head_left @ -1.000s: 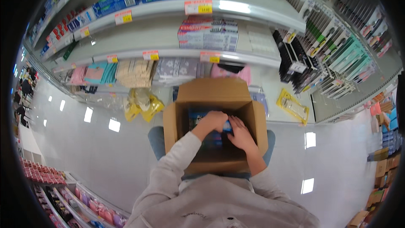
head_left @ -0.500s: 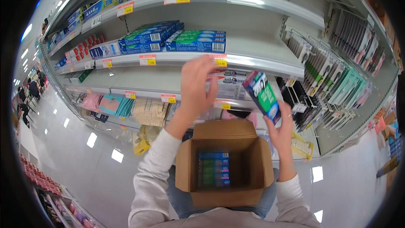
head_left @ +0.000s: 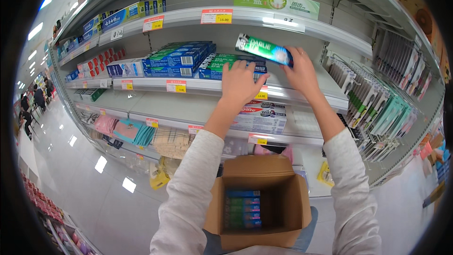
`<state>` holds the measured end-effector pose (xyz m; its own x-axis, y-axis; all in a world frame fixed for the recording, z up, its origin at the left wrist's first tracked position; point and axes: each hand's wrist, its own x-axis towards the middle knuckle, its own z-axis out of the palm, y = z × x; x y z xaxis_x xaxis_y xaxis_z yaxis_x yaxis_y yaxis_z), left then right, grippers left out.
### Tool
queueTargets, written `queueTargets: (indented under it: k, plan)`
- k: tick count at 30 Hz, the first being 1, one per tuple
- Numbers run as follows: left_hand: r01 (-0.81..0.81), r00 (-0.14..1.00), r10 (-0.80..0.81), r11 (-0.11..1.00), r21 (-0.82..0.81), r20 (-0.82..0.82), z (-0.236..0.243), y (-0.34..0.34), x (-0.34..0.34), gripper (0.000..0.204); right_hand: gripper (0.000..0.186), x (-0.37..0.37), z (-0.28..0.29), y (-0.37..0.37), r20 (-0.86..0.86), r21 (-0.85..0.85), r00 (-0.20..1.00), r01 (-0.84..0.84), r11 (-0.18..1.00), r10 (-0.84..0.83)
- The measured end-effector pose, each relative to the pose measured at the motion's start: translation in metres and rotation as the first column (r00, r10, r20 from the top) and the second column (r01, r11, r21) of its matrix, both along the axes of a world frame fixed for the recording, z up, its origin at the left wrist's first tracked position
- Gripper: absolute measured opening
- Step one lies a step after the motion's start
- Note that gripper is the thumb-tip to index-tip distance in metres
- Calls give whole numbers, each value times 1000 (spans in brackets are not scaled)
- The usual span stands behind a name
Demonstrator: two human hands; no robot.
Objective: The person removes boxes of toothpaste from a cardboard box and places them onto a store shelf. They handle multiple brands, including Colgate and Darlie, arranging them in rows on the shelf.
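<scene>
A green and blue toothpaste box (head_left: pixel 264 49) is gripped in my right hand (head_left: pixel 301 68), tilted, just above the middle shelf. My left hand (head_left: pixel 241 84) lies with fingers spread on the front of a short stack of similar toothpaste boxes (head_left: pixel 213 68) and hides part of it. To the left of that stack stands a taller pile of blue and green toothpaste boxes (head_left: pixel 177 59). Below my arms, an open cardboard carton (head_left: pixel 258 166) rests at my lap, with several more toothpaste boxes (head_left: pixel 243 210) lined up inside.
White and red boxes (head_left: pixel 259 118) occupy the shelf below. Folded cloths (head_left: pixel 134 132) lie lower left. Toothbrush packs (head_left: pixel 373 99) hang on hooks at the right. The upper shelf's edge (head_left: pixel 264 17) runs above my hands. A yellow package (head_left: pixel 159 174) sits by the carton.
My right hand has lifted its toothpaste box from beside the carton up to the middle shelf. My left hand has come to rest on the shelf stack. The view has shifted slightly.
</scene>
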<state>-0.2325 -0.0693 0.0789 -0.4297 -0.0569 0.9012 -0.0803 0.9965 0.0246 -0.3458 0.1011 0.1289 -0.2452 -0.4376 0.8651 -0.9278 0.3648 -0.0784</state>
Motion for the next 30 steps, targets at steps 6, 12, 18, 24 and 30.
queueTargets:
  k: [6, 12, 18, 24, 30]
  plan:
    - [-42, 994, 36, 997, 61, 105, 8, 8, 5, 54, 56, -62, 25, -73, 55, 151, 992, 102, 983, -112]
    - [-19, 999, 17, 999, 50, 52, 1, 4, 3, 52, 58, -63, 35, -125, 187, 409, 932, 213, 887, -310]
    - [-20, 1000, 20, 1000, 17, 1, 2, 6, 1, 51, 62, -86, 30, -140, 388, 557, 907, -88, 826, -164]
    - [-18, 1000, 18, 1000, 9, -5, -1, 5, 0, 50, 52, -85, 19, -140, 543, 559, 833, -263, 787, -107]
    - [-22, 1000, 22, 1000, 2, -16, 1, 7, -2, 50, 49, -91, 14, -139, 597, 486, 801, -322, 812, -40]
